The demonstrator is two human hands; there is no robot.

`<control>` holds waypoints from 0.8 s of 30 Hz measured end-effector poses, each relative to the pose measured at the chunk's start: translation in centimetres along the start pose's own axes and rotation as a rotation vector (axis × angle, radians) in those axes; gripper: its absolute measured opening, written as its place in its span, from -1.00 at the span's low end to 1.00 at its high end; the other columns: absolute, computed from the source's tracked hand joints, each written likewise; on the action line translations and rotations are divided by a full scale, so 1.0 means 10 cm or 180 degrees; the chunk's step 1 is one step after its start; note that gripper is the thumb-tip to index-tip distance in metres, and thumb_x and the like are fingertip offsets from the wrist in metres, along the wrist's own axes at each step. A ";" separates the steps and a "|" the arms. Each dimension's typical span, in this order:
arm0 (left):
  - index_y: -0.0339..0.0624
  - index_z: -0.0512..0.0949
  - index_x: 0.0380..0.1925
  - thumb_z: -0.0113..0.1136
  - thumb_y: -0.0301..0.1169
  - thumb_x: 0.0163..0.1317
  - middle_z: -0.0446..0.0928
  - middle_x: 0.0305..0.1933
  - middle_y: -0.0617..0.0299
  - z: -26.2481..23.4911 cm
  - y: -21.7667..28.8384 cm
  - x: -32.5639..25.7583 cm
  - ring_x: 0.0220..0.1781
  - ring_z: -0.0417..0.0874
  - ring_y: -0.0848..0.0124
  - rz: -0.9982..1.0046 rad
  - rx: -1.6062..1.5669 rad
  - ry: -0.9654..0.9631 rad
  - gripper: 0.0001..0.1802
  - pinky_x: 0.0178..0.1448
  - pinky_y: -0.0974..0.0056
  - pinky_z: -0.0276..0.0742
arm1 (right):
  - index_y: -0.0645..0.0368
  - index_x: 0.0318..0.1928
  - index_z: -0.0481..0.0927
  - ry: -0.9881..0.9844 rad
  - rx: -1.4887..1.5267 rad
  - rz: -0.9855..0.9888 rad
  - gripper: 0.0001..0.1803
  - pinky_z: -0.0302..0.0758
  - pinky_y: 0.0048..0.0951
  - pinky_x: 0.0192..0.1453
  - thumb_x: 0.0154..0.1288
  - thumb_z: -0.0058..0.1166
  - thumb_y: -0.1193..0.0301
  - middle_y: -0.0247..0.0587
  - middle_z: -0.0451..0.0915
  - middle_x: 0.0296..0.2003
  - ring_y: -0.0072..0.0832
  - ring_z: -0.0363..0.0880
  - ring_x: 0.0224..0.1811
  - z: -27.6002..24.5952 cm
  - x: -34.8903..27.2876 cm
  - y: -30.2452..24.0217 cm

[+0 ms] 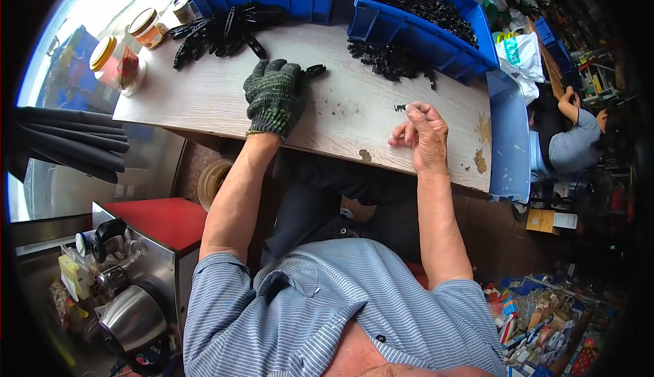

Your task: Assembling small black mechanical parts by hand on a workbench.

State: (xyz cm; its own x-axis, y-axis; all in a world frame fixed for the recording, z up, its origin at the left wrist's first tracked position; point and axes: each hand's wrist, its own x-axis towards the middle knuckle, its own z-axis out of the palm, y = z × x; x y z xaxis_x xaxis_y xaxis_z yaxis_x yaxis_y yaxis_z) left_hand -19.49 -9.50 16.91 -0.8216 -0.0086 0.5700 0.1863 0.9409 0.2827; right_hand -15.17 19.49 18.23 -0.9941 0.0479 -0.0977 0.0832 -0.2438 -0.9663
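Though two hands [429, 138], one glove [274, 97]

The left hand [274, 97] wears a knitted glove [267, 85], dark greyish green, flecked with brighter yellow-green toward the wrist; the right hand [429, 131] is bare. The shirt [340, 278] is blue-grey with thin white stripes, its short sleeves [221, 292] loose, a dark button [380, 338] beside the open neck. The trousers [300, 215] are dark, with what seems a small round metal fastener [343, 231] at the waist
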 end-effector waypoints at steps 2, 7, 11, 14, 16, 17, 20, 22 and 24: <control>-0.08 0.65 -0.21 0.28 -0.32 0.19 0.67 -0.12 0.06 0.03 0.03 -0.02 -0.01 0.63 -0.04 0.0159 -0.0182 -0.0332 -0.81 0.07 -0.12 0.49 | 0.13 -0.15 0.61 0.0038 0.0042 0.0000 -0.74 0.72 -0.26 -0.52 0.32 0.31 0.24 -0.38 0.45 -0.73 -0.48 0.64 -0.58 0.00 -0.01 -0.01; -0.20 0.60 0.02 0.33 -0.47 0.26 0.70 -0.17 0.08 0.04 0.46 -0.31 -0.25 0.72 0.23 -0.0154 -0.2180 -0.0180 -0.68 -0.16 0.22 0.64 | 0.12 -0.15 0.63 0.0063 0.0493 -0.0114 -0.76 0.75 -0.19 -0.42 0.31 0.31 0.27 -0.39 0.45 -0.73 -0.45 0.65 -0.58 0.06 -0.02 0.01; -0.23 0.57 0.07 0.28 -0.52 0.32 0.68 -0.16 0.25 -0.03 0.87 -0.38 -0.20 0.66 0.53 -0.1769 -0.4419 -0.1410 -0.68 -0.17 0.39 0.61 | 0.13 -0.16 0.66 -0.0144 0.0707 -0.0295 -0.78 0.74 -0.26 -0.34 0.30 0.33 0.29 -0.40 0.46 -0.72 -0.45 0.65 -0.61 0.07 -0.01 0.06; -0.18 0.57 0.10 0.28 -0.45 0.36 0.66 -0.11 0.25 -0.09 1.00 -0.38 -0.16 0.66 0.53 -0.1848 -0.4752 -0.1854 -0.68 -0.18 0.38 0.67 | 0.13 -0.15 0.68 -0.0366 0.0792 -0.0283 -0.78 0.65 -0.44 -0.37 0.29 0.35 0.30 -0.43 0.49 -0.66 -0.55 0.60 -0.61 0.13 -0.01 0.09; -0.17 0.58 0.10 0.28 -0.43 0.36 0.67 -0.10 0.25 -0.04 1.05 -0.38 -0.15 0.67 0.52 -0.1717 -0.4730 -0.1884 -0.68 -0.19 0.38 0.68 | 0.12 -0.16 0.70 -0.0183 0.0541 -0.0130 -0.81 0.58 -0.54 -0.38 0.28 0.37 0.36 -0.48 0.53 -0.60 -0.68 0.50 -0.62 0.12 -0.01 0.08; -0.17 0.58 0.10 0.28 -0.42 0.36 0.68 -0.09 0.24 -0.03 1.06 -0.38 -0.13 0.69 0.51 -0.1582 -0.4699 -0.1910 -0.68 -0.21 0.37 0.69 | 0.11 -0.18 0.71 -0.0215 0.0608 -0.0027 -0.84 0.54 -0.60 -0.37 0.27 0.38 0.40 -0.51 0.55 -0.55 -0.74 0.42 -0.62 0.11 -0.02 0.08; -0.19 0.57 0.10 0.29 -0.38 0.35 0.68 -0.10 0.22 -0.05 1.08 -0.35 -0.16 0.71 0.50 -0.1658 -0.4600 -0.2092 -0.66 -0.26 0.37 0.69 | 0.11 -0.15 0.70 -0.0354 0.0602 0.0001 -0.86 0.65 -0.52 -0.27 0.30 0.36 0.44 -0.51 0.56 -0.54 -0.71 0.44 -0.62 0.08 -0.03 0.08; -0.19 0.58 0.09 0.30 -0.37 0.36 0.68 -0.12 0.21 -0.10 1.08 -0.32 -0.20 0.71 0.50 -0.1725 -0.4572 -0.2144 -0.66 -0.28 0.37 0.69 | 0.11 -0.16 0.70 -0.0373 0.0573 0.0015 -0.86 0.64 -0.54 -0.27 0.29 0.36 0.44 -0.52 0.56 -0.53 -0.72 0.44 -0.62 0.07 -0.04 0.07; -0.20 0.58 0.09 0.30 -0.35 0.36 0.69 -0.13 0.21 -0.13 1.08 -0.32 -0.23 0.71 0.49 -0.1797 -0.4534 -0.2189 -0.66 -0.29 0.37 0.69 | 0.10 -0.16 0.70 -0.0402 0.0550 0.0033 -0.86 0.63 -0.55 -0.26 0.29 0.36 0.44 -0.52 0.56 -0.53 -0.72 0.43 -0.62 0.08 -0.04 0.07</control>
State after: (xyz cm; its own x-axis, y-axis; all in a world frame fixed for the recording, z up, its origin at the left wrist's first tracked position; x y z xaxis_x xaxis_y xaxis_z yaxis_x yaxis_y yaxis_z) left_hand -14.19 0.24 19.15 -0.9461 0.2866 -0.1507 -0.2042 -0.1672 0.9645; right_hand -14.78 18.57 17.75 -0.9950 -0.0745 -0.0662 0.0910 -0.4067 -0.9090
